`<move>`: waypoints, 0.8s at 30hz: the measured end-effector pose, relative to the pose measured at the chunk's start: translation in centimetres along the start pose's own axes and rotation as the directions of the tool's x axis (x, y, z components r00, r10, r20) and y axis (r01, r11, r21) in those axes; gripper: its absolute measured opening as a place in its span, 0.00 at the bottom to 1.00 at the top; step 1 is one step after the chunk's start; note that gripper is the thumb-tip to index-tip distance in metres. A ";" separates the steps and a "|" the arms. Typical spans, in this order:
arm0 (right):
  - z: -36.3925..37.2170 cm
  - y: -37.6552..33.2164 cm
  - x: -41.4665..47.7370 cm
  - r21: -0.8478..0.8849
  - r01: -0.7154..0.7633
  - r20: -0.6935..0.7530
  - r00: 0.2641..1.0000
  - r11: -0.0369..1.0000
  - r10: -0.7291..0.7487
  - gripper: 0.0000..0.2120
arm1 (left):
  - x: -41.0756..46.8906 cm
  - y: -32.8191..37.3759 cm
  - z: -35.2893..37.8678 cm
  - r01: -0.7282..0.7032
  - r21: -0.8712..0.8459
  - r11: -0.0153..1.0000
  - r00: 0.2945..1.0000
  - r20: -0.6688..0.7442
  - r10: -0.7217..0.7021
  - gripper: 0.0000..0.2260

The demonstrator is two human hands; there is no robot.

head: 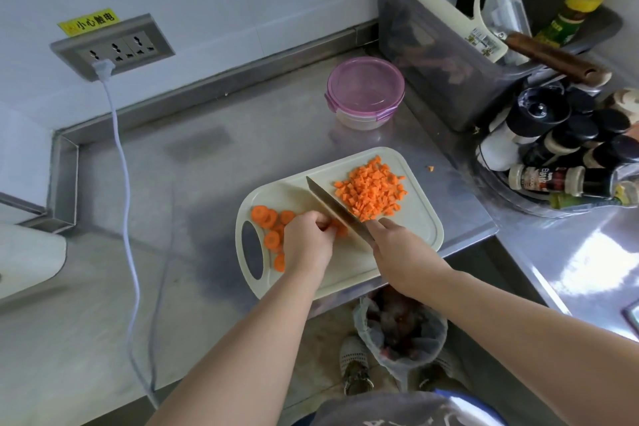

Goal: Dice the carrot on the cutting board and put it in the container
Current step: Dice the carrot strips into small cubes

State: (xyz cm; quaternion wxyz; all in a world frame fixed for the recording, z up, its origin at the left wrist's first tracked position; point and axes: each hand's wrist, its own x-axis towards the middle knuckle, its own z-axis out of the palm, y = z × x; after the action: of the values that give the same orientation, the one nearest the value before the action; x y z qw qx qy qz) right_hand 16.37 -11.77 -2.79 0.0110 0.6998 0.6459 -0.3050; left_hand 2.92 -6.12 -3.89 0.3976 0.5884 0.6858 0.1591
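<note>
Several carrot slices [271, 225] lie at the cutting board's [422, 218] left end, with the dice [371, 192] heaped at its far right. Curled fingers of the left hand [307, 239] pin slices beside the knife [328, 201], and the right hand [397, 245] wraps its handle. Keep fingertips tucked and cuts even. The container [364, 93] sits beyond the board.

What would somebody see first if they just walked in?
The bright orange pile of diced carrot on the right half of the cream cutting board. Next, the knife in the right hand, blade beside the left hand, which holds carrot slices. Behind sits a closed pink-lidded container.
</note>
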 end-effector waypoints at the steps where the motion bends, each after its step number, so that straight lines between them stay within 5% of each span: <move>1: -0.1 -0.2 -0.2 -0.023 -0.001 -0.028 1.000 1.000 0.000 0.19 | 0.1 0.0 0.0 0.023 -0.012 1.000 1.000 0.009 -0.022 0.05; 14: -0.3 -1.2 -1.6 -0.141 0.017 0.010 1.000 0.990 -0.016 0.28 | -0.1 0.2 -0.2 0.074 0.004 0.997 0.997 -0.006 -0.074 0.05; 24: -0.6 -1.7 -1.6 -0.134 0.010 0.085 0.996 0.991 0.002 0.20 | 0.0 0.1 0.0 0.054 0.009 0.998 0.998 -0.011 -0.054 0.05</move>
State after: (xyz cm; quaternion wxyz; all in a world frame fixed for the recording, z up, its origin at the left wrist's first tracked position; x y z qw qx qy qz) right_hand 15.12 -12.68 -1.00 0.0851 0.6825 0.6653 -0.2905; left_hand 3.03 -6.09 -3.82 0.3954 0.5706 0.7044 0.1481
